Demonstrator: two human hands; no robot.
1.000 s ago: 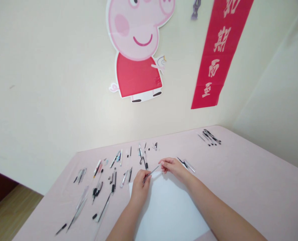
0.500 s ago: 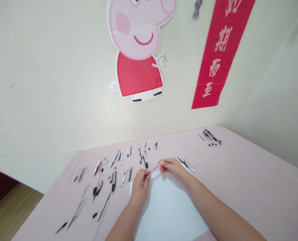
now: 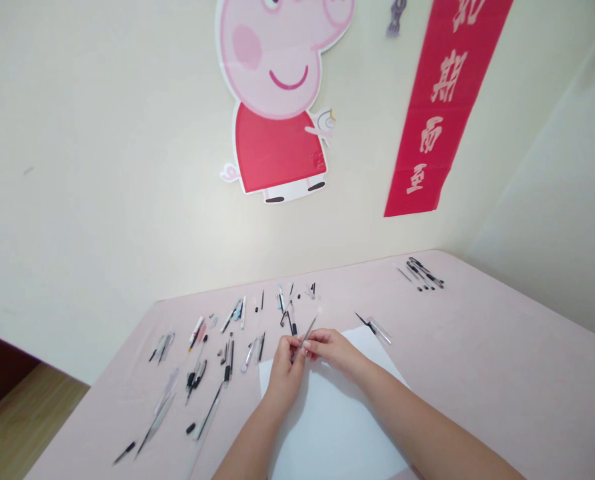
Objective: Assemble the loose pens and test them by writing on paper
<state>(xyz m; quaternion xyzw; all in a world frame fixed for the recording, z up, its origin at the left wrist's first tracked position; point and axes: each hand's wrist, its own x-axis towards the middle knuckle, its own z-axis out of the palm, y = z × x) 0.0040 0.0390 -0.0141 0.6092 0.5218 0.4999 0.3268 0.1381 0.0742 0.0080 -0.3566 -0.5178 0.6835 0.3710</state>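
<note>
A slim pen (image 3: 309,329) with a see-through end slants up between my two hands, above the upper edge of a white sheet of paper (image 3: 337,417). My left hand (image 3: 285,370) is closed around its lower part. The fingertips of my right hand (image 3: 333,348) pinch it just above, touching or nearly touching the left fingers. Its lower end is partly hidden by the left hand. Just beyond the hands lie a black-capped pen (image 3: 292,319) and, to the right, a dark refill with clear pen tubes (image 3: 379,329).
Groups of pen parts, such as caps, refills and clear barrels (image 3: 160,417), spread across the left of the pink table (image 3: 507,373). Several black pens (image 3: 422,272) lie at the back right. A wall (image 3: 142,200) with a pig cutout (image 3: 280,150) rises behind.
My right hand has moved left and down, closer to my left hand. The pen has turned steeper and its upper end now sticks out above the fingers.
</note>
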